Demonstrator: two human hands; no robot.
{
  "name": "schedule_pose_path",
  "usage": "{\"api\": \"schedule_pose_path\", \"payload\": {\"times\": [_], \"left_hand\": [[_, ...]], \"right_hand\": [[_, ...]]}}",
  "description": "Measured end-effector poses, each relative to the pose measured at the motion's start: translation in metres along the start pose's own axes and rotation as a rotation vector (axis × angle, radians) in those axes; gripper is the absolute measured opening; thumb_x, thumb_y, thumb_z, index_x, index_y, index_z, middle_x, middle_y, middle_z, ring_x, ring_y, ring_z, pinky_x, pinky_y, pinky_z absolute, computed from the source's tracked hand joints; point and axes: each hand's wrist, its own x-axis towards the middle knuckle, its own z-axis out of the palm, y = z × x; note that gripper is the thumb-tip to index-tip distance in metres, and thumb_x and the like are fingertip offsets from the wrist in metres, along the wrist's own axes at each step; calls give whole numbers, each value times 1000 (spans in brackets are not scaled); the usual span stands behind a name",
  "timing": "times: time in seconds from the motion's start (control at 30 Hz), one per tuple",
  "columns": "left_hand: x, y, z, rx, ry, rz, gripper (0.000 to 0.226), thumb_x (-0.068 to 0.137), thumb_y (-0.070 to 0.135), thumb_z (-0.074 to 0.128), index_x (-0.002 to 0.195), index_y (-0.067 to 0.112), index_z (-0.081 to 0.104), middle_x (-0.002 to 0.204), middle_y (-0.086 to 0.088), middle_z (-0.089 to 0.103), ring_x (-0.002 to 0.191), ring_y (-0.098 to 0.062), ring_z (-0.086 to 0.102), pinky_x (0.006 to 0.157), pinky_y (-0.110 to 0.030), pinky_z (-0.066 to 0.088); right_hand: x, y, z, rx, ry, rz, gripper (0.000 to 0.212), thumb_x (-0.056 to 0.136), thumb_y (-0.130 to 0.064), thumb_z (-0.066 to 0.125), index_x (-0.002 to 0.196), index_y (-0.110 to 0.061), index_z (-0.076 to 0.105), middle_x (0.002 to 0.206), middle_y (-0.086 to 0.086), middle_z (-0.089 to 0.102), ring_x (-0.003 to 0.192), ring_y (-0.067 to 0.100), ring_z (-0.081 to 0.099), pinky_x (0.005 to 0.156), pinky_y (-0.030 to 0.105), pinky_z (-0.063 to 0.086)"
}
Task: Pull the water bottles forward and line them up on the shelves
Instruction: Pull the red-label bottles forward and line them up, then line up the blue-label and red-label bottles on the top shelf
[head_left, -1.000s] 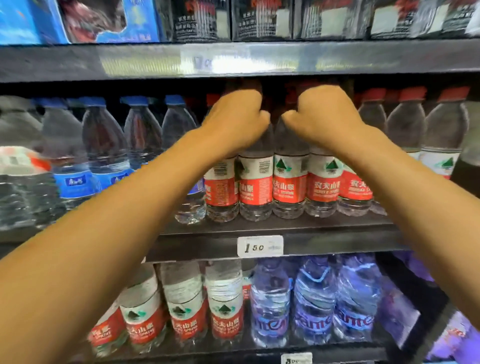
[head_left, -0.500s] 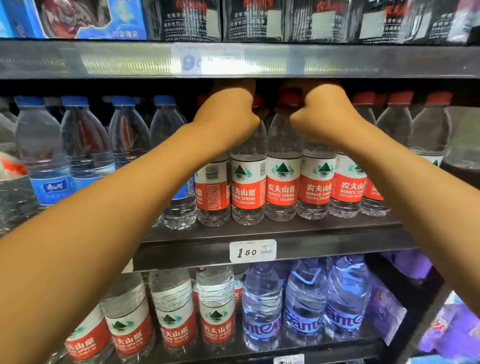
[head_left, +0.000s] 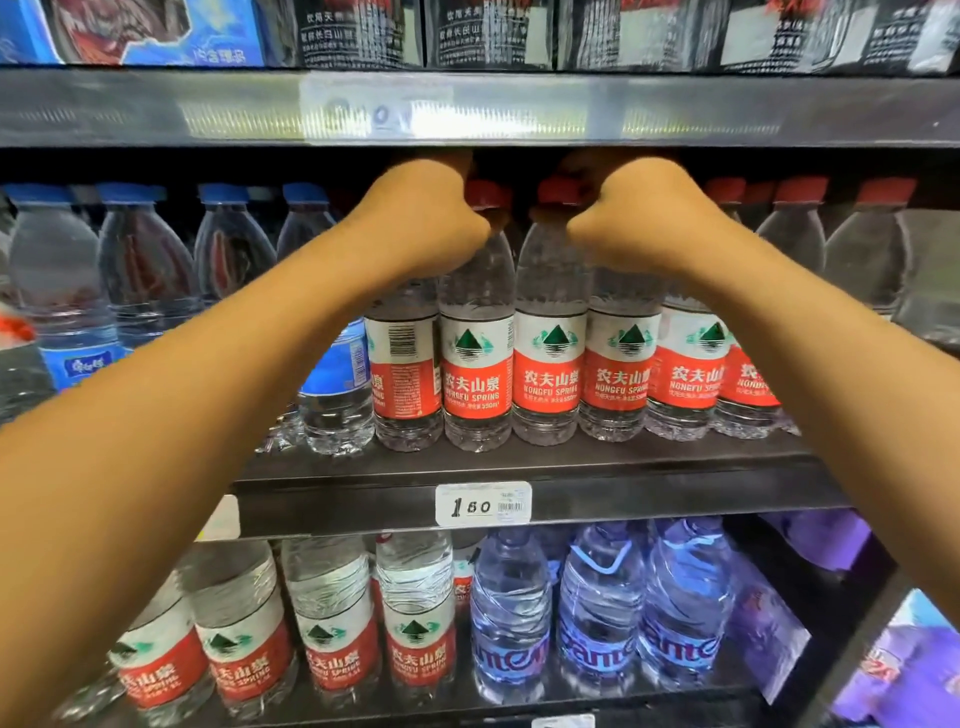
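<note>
Red-capped bottles (head_left: 478, 332) on the middle shelf (head_left: 519, 467): left hand (head_left: 426, 218) and right hand (head_left: 639, 218) reach over their tops, fingers hidden, grip unclear.

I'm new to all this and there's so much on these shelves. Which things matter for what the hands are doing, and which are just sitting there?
Part of the job:
- left hand, right hand, both on the bottle tops
- red-label water bottles, middle shelf
- blue-label water bottles
- lower-shelf bottles

Just there:
- price tag
- dark boxes up top
- purple packs
</note>
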Motion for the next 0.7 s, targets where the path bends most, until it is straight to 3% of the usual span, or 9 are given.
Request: {"api": "schedule_pose_path", "payload": {"times": [0.1,0.2,0.3,0.37,0.43,0.5,0.6,0.7], "left_hand": [[-1,2,2,18,28,28,46,91,49,58,117,11,65,108,-13,67,99,-33,60,70,-32,41],[0,4,2,24,12,6,50,91,52,58,116,10,66,110,-15,68,100,-33,61,76,-35,47],[0,6,4,32,-4,-1,49,92,49,57,117,8,66,111,-15,68,99,-33,61,82,-40,51],[-1,7,4,34,-3,-4,49,93,48,57,116,6,66,109,-16,68,98,-34,61,82,-42,51],[-2,7,4,31,1,0,48,93,46,58,116,5,66,110,-17,68,98,-35,61,85,-45,52],[-4,7,4,25,7,1,46,93,44,57,114,4,66,107,-18,68,96,-35,62,85,-46,52],[-11,8,4,3,95,39,40,91,38,58,106,3,67,93,-21,67,83,-33,61,74,-44,49],[-29,0,3,67,276,160,37,88,38,54,92,2,60,72,-16,54,68,-28,49,60,-42,37]], "right_hand": [[-1,1,-5,-10,-20,22,30,90,-23,53,65,-6,54,63,9,49,60,23,45,49,29,34],[2,3,-4,-37,-20,-2,28,91,-27,53,75,-5,58,62,6,46,56,16,39,49,29,33],[2,3,-3,-54,-10,-4,31,91,-28,53,68,-6,55,61,8,46,54,18,39,46,29,31],[4,5,-1,-53,-11,-27,30,91,-30,54,81,-3,62,70,14,56,61,24,49,51,35,41],[5,5,2,-29,1,-50,35,90,-30,53,103,-1,66,92,23,64,71,30,56,68,42,50],[5,5,3,-26,11,-77,37,89,-28,53,108,0,65,96,25,65,75,34,57,70,42,51],[1,6,4,-39,33,-90,31,89,-26,52,73,0,56,63,16,51,59,29,44,49,32,34],[-8,2,2,-8,97,-125,45,90,-25,54,54,-9,32,51,6,30,48,19,27,46,30,19]]}}
